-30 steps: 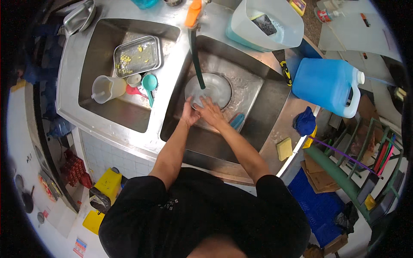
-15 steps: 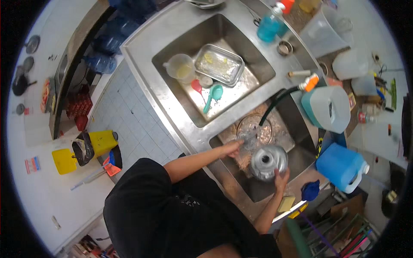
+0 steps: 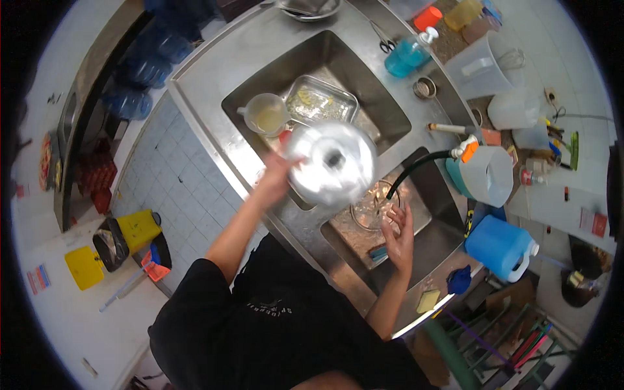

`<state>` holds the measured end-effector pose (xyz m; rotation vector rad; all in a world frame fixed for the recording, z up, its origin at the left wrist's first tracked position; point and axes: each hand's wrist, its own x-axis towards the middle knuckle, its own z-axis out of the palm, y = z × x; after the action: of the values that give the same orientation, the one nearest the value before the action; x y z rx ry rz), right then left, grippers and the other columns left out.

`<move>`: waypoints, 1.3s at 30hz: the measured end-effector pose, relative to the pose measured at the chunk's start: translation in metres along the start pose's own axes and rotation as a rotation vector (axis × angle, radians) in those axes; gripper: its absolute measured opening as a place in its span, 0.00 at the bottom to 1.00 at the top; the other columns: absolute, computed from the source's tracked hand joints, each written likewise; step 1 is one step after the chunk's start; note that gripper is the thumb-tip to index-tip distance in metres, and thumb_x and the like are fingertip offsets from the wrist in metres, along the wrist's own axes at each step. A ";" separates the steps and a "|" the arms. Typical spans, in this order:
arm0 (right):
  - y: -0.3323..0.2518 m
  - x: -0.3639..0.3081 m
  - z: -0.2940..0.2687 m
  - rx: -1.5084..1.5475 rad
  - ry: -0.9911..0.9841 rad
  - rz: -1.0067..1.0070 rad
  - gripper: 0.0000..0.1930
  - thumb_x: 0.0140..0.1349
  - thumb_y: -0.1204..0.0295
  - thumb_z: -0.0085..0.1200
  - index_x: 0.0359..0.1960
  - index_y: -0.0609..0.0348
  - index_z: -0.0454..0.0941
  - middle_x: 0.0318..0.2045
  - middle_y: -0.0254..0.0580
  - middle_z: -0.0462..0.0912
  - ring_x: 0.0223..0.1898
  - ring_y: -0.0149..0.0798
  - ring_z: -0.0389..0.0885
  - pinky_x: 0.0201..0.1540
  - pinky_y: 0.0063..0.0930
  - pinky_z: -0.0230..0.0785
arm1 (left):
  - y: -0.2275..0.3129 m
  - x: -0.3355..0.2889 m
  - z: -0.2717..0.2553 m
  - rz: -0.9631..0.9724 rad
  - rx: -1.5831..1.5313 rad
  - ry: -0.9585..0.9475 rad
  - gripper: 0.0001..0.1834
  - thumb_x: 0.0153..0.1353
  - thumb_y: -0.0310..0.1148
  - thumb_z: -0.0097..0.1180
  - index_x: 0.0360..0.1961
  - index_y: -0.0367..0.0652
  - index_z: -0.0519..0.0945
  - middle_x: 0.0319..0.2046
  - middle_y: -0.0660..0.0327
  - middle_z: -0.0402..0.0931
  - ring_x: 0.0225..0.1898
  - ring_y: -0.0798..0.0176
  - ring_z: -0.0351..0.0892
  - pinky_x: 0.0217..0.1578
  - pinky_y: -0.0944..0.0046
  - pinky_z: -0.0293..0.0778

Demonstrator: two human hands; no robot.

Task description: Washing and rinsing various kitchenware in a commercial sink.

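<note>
Above the steel worktop (image 3: 253, 49), I see my left hand (image 3: 276, 180) pinching the edge of a round metal lid (image 3: 338, 168) just right of it, my right hand (image 3: 399, 237) loosely spread, a dark hose (image 3: 411, 167) ahead.

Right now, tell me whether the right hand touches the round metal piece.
Apart: the head view shows part of the sink between the right hand and the blurred round metal piece.

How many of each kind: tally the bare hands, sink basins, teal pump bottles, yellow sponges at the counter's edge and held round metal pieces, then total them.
Hands: 2
Sink basins: 2
Teal pump bottle: 1
Yellow sponge: 1
Round metal piece: 1
Total: 7
</note>
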<state>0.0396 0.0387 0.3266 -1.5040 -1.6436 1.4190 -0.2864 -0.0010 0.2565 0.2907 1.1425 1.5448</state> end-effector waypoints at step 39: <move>0.170 -0.112 -0.068 -0.324 0.168 0.217 0.13 0.54 0.72 0.54 0.40 0.62 0.69 0.26 0.55 0.77 0.30 0.57 0.76 0.33 0.44 0.68 | -0.289 -0.106 0.226 -0.454 0.900 -0.657 0.30 0.57 0.43 0.55 0.53 0.30 0.66 0.41 0.44 0.77 0.44 0.50 0.77 0.47 0.58 0.69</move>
<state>0.1984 -0.0663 0.2276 -1.9781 -1.7060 1.1293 0.0887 -0.0107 0.1859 0.9787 1.1798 0.3941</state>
